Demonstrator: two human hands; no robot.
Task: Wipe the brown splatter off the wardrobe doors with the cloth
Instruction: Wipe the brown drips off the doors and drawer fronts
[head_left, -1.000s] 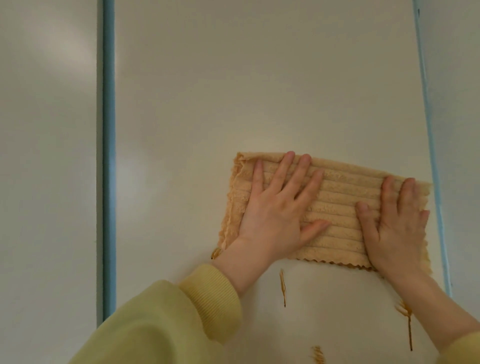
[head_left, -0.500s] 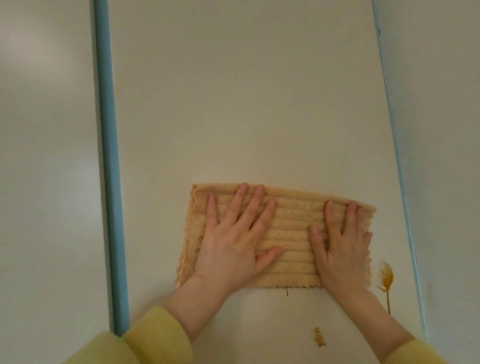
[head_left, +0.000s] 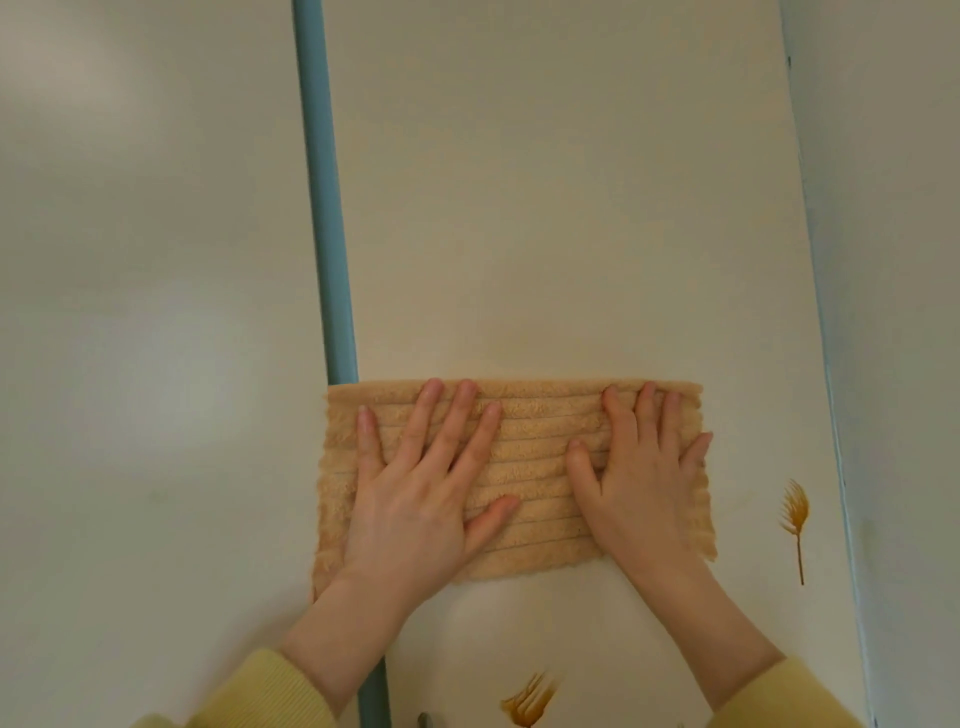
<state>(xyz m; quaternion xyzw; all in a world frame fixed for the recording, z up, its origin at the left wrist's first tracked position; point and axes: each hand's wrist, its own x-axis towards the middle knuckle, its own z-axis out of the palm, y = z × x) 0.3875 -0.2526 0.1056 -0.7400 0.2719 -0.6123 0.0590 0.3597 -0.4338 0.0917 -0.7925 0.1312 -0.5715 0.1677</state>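
- Both hands and the cloth (head_left: 540, 499) have slid sideways since half a second ago. The cloth's near edge now overlaps the blue strip (head_left: 324, 208), where before it stood clear of it.
- The left hand (head_left: 415, 504) lies flat with straight, spread fingers. It presses the half of the cloth nearer the strip and clasps nothing.
- The right hand (head_left: 644, 483) presses the same way, flat and unclenched, on the half farther from the strip.
- The tan ribbed cloth is spread against the middle wardrobe door (head_left: 545, 182), right of the strip.
- One feathery brown splatter (head_left: 795, 512) with a thin drip sits well right of the strip, apart from the cloth.
- A second splatter (head_left: 527, 701) sits lower, right of the strip.
- Yellow sleeves (head_left: 260, 696) cover both forearms.
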